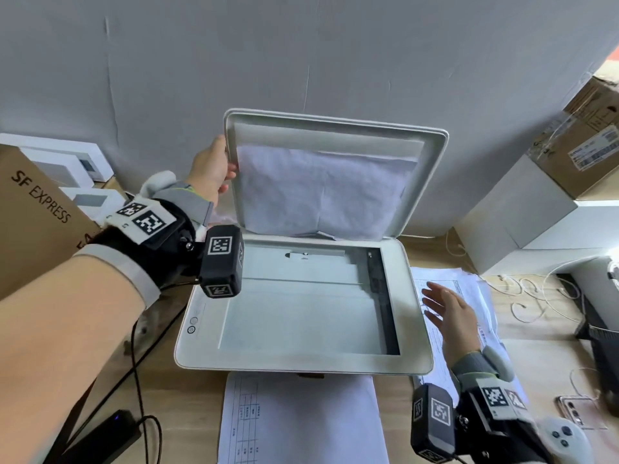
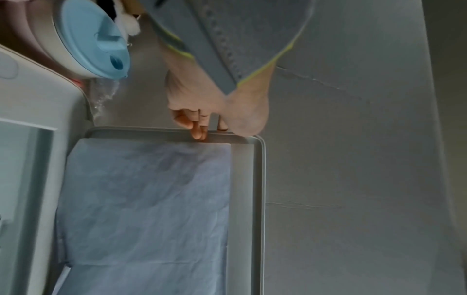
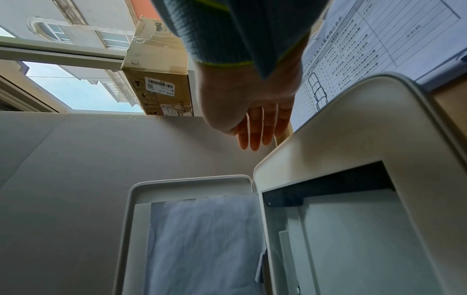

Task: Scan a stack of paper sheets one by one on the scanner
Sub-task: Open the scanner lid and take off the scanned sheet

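Two hands over a wooden counter. Left hand far left, gripping the left edge of the raised scanner lid, fingertips curled over the rim, thumb behind. Lid propped upright against the grey wall; crumpled white sheet lying against its inner face. Scanner in the middle of the counter, glass bed uncovered, nothing lying on it. Right hand flat, fingers straight and slightly spread, holding nothing, hovering above the stack of printed sheets just right of the scanner; contact with the top sheet impossible to tell. One printed sheet with a table on it lying at the near edge of the scanner. Brown SF Express box far left, white boxes behind it. Cardboard box on a white box at far right. Black cable trailing along the near left. Game controller and phone near right. Blue-lidded jug showing in the left wrist view, beside the scanner.
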